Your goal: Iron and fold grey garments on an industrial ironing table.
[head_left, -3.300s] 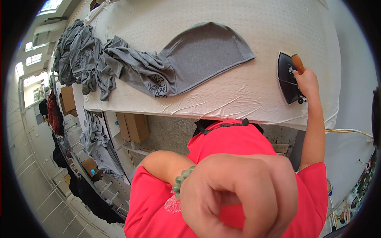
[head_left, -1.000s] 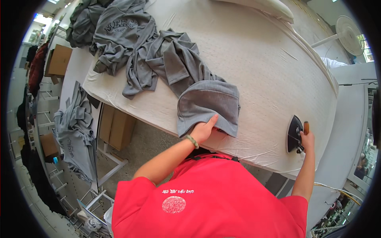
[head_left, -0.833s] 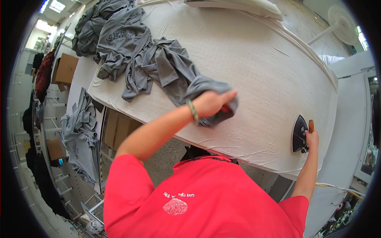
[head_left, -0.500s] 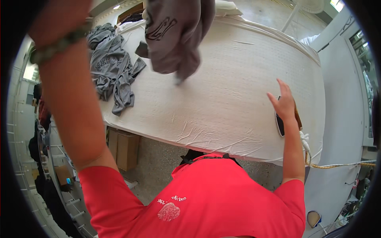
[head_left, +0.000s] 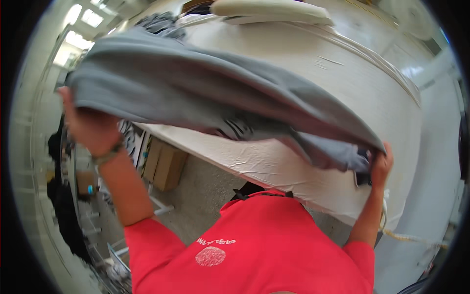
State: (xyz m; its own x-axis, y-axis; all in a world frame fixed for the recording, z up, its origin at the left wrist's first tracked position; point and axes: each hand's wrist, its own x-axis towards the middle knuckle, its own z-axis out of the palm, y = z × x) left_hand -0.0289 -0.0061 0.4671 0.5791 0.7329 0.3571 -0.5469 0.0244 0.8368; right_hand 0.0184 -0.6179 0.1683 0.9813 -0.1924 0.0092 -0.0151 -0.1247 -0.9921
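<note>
A grey garment (head_left: pixel 205 81) with a dark printed design is stretched through the air above a padded, white-covered table (head_left: pixel 338 73). My left hand (head_left: pixel 93 128), blurred, grips its left end, with the fingers partly under the cloth. At the far right end, my right hand (head_left: pixel 383 164) has its fingers closed on the garment's edge. Right beside that hand is the dark edge of an iron (head_left: pixel 363 179), mostly covered by cloth and hand.
More grey garments (head_left: pixel 159 24) lie heaped at the table's far left. A pale padded roll (head_left: pixel 271 11) rests along the back edge. Cardboard boxes (head_left: pixel 164 164) stand beneath the table at left. A cord (head_left: pixel 411 237) runs off to the right.
The garment, hanging bunched up near the top before, is now spread out sideways. My left hand has come down and left; my right hand has moved from over the iron onto the garment.
</note>
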